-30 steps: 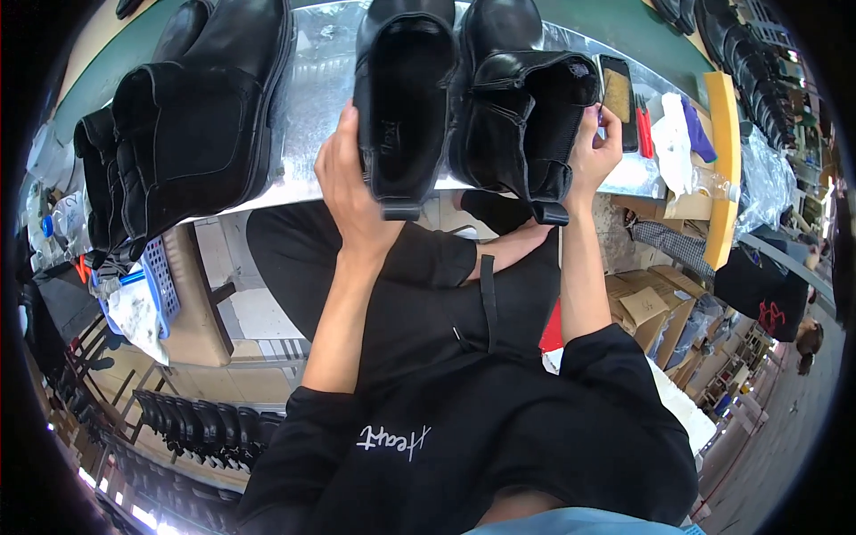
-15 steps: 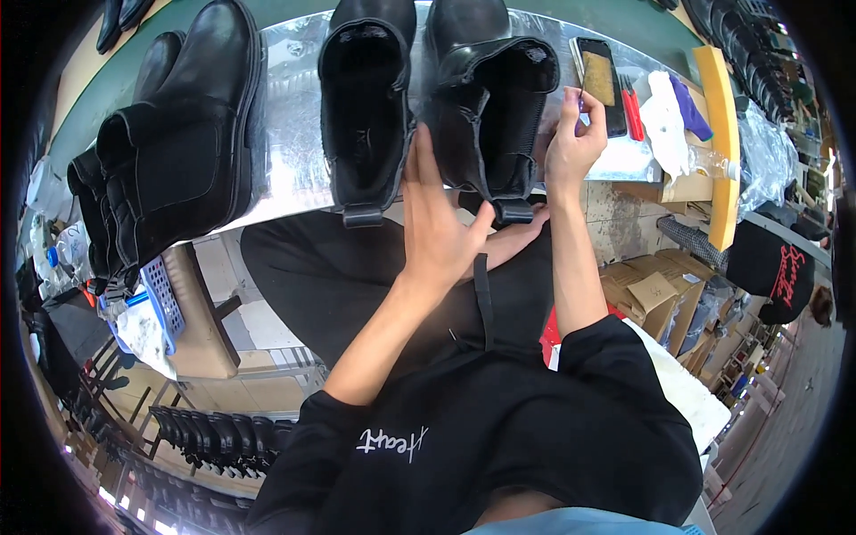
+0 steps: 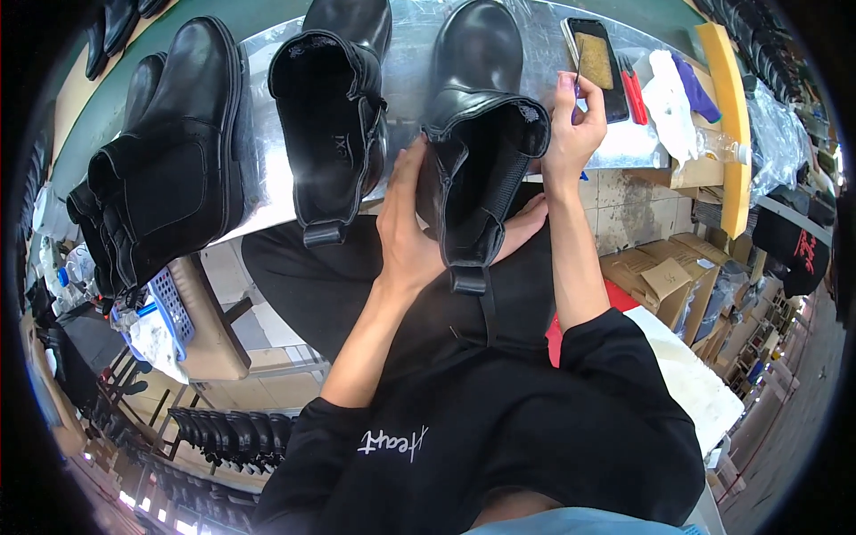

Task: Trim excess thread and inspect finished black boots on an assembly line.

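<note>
Seated at a foil-covered worktop [image 3: 406, 71], lap and dark trousers below its near edge.

Left hand [image 3: 408, 234]: flat and mostly open, palm pressed against the left side of the black boot [image 3: 481, 152], fingers lying up along the shaft near the elastic panel. It steadies more than it grips.

Right hand [image 3: 571, 134]: raised beside the boot's collar on the right, fingers pinched shut on a thin tool [image 3: 578, 73], needle-like or a fine brush; too small to tell which. The thumb side seems to touch the collar's edge.

The boot lies toe away from the person, opening turned toward the camera, heel and pull tab [image 3: 467, 278] hanging over the worktop's near edge above the lap.

Step in hand, by my reading: close work on the collar or lining of this boot, one hand bracing, the other bringing the tool to the rim. The next move calls for a still boot and a fine, well-aimed touch at the collar; the left palm would need to hold firm so the shaft does not roll.

Around: a second boot [image 3: 330, 116] just to the left, opening also facing the camera; more black boots [image 3: 169, 169] farther left; a phone-like slab [image 3: 599, 62], red-handled tool [image 3: 633, 89] and white cloth [image 3: 670, 98] to the right.
</note>
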A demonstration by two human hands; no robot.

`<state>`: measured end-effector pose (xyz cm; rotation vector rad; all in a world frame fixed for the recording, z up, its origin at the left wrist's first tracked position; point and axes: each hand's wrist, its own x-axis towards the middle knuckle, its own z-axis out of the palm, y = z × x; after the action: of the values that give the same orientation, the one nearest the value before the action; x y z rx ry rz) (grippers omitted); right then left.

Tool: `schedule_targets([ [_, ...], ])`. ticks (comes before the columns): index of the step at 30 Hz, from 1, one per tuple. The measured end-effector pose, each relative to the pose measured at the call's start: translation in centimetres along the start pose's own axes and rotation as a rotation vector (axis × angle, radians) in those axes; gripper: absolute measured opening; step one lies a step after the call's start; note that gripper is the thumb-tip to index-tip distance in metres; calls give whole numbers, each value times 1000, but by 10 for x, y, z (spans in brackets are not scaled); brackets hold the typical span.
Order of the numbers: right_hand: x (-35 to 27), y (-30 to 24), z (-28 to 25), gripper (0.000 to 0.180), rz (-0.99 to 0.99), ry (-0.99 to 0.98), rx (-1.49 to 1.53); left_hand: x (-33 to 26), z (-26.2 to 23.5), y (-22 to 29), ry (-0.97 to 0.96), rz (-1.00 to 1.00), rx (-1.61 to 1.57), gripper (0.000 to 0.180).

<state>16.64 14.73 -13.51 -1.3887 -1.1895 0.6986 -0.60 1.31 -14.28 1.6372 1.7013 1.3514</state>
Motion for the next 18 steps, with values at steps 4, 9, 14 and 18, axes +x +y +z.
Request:
schedule_targets([
  [4,0,1,-1,25,1,10,-11,7,-13,29,-126,-197,-229,102],
  [9,-1,-3,1,25,-7,6,-27,16,-29,61,23,-371,-684,103],
  [14,-3,-5,1,25,9,8,-7,47,-55,87,-66,-598,-668,63],
  [18,-2,-7,2,25,-13,4,-31,63,-56,90,-91,-602,-407,41],
])
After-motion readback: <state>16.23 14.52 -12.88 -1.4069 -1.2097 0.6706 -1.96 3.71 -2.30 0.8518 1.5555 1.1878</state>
